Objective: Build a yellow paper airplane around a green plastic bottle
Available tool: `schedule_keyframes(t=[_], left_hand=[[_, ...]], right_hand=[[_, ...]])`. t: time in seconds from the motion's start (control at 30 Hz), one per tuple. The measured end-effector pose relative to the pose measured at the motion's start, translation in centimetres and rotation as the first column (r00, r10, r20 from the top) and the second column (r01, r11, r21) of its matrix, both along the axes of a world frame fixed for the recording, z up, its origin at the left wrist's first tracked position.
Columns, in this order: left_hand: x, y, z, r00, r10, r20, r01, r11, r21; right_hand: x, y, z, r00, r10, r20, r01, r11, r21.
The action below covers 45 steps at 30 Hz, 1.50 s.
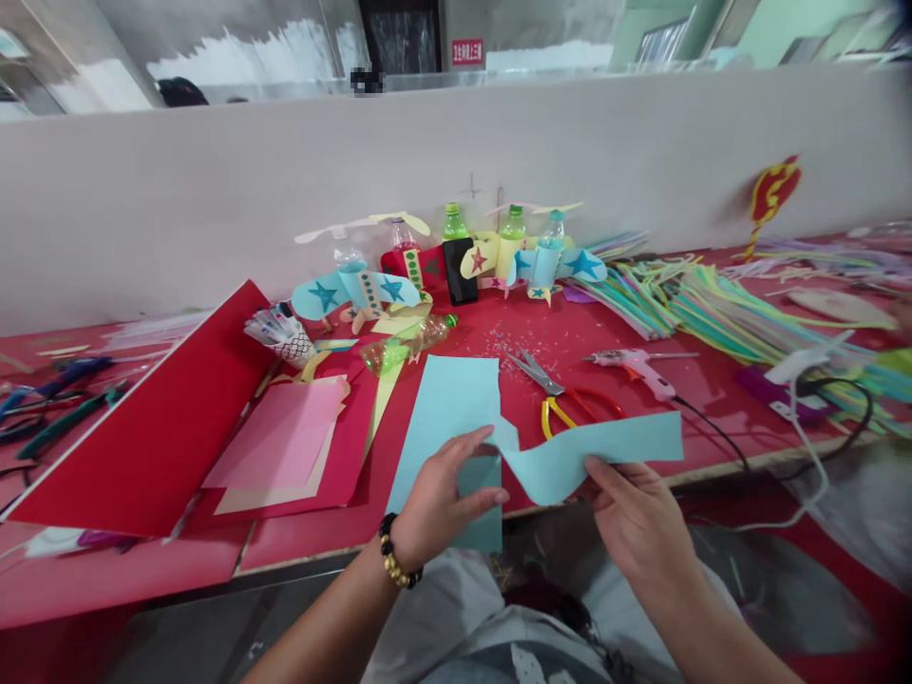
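My right hand [637,518] pinches a light-blue paper strip [627,442] near its middle, with the thumb on top. The strip sags in a curve, and its left end reaches the fingertips of my left hand [448,489]. That hand has its thumb and fingers apart over a light-blue paper sheet [456,399]; whether it touches the strip I cannot tell. The sheet lies on the red table and hangs past its front edge. Just behind the strip rest open scissors [562,389] with yellow and red handles. A pink glue gun [634,366] lies to their right.
Bottle airplanes with paper wings [352,290] stand along the wall around a black phone [460,271]. A clear green bottle [409,344] lies before them. Left are pink paper [277,432], a red folder [157,427] and a pen cup [289,342]. Coloured strips [733,313] spread right.
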<state>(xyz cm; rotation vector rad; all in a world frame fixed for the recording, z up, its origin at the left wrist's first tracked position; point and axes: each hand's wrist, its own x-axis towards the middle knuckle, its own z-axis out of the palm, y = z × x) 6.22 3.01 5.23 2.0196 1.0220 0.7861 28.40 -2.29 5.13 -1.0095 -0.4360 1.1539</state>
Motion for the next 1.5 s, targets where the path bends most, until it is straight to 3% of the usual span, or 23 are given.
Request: schedule_keyframes(t=[0.17, 0.4, 0.53, 0.77, 0.97, 1.23, 1.3, 1.5], left_hand=[[1.2, 0.1, 0.5, 0.991, 0.04, 0.13, -0.03, 0.997, -0.076], [1.1, 0.1, 0.6, 0.94, -0.109, 0.324, 0.2, 0.944, -0.263], [1.3, 0.2, 1.0, 0.955, -0.122, 0.272, 0.203, 0.935, -0.291], [0.4, -0.4, 1.8, 0.976, -0.048, 0.215, 0.14, 0.889, -0.436], [-1.3, -0.3, 1.5, 0.995, -0.019, 0.096, 0.065, 0.862, -0.502], [-4.4, 0.8, 1.1, 0.985, -0.175, 0.001, 0.153, 0.857, -0.492], [-5.5, 0.7, 0.9, 0.992, -0.122, 0.013, 0.112, 0.857, -0.503], [-8.0, 0.3, 0.4, 0.967, 0.242, 0.079, -0.174, 0.853, -0.491]], right_hand=[[0.4, 0.0, -0.1, 1.0, -0.01, -0.025, 0.01, 1.0, -0.013], [0.3, 0.1, 0.3, 0.996, 0.005, -0.086, -0.007, 1.0, -0.024], [0.2, -0.2, 0.9, 0.997, 0.017, -0.073, -0.02, 0.999, -0.05], [1.7, -0.1, 1.0, 1.0, -0.023, 0.008, 0.023, 1.0, 0.014], [3.0, 0.5, 0.9, 0.991, -0.052, 0.125, 0.049, 0.998, 0.029], [4.3, 2.9, 1.3, 0.981, -0.065, 0.183, 0.055, 0.997, 0.062], [4.9, 3.6, 1.4, 0.979, -0.078, 0.191, 0.067, 0.996, 0.067], [5.4, 5.2, 1.1, 0.975, -0.021, 0.22, 0.009, 0.998, 0.055]])
